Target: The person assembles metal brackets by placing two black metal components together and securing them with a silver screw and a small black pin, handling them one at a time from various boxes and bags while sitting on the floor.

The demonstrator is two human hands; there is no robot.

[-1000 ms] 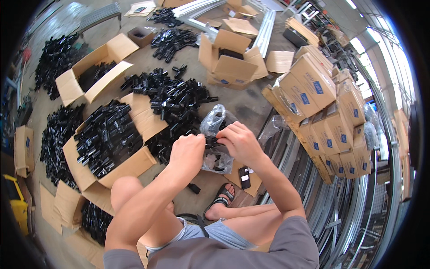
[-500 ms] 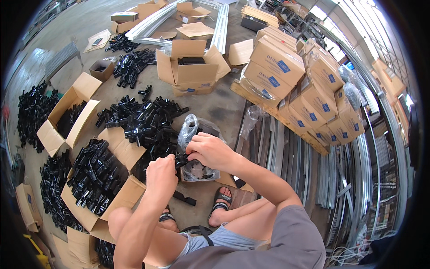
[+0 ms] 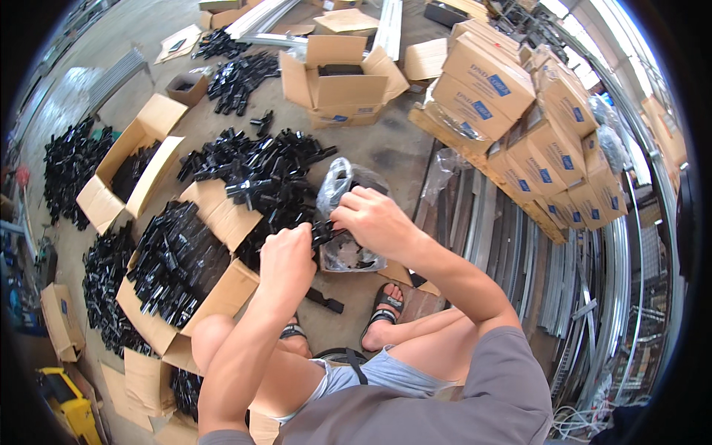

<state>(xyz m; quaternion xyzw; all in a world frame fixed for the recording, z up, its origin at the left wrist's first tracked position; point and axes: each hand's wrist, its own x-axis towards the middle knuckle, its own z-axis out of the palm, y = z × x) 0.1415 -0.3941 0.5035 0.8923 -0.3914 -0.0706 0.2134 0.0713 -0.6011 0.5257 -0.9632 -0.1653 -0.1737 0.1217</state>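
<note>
Between my two hands is a small black plastic part (image 3: 322, 233), mostly covered by fingers. My left hand (image 3: 287, 258) is closed on its left end, and my right hand (image 3: 374, 224) pinches the other end. Just beyond and beneath them sits a box lined with clear plastic (image 3: 347, 258), with small dark pieces inside. A heap of similar black parts (image 3: 259, 167) lies on the floor past my left hand. One longer black piece (image 3: 324, 300) rests alone on the floor near my feet.
Open cartons of black parts stand to the left, one close by (image 3: 222, 305), another farther off (image 3: 158, 174). An open carton (image 3: 345, 111) stands ahead. Sealed cartons (image 3: 486, 89) are stacked on a wooden pallet (image 3: 452, 144) at right, beside long metal profiles (image 3: 482, 222).
The view has shifted, so the surroundings appear higher and farther right. My hands keep their hold on the black part, close together above the plastic-lined box.
</note>
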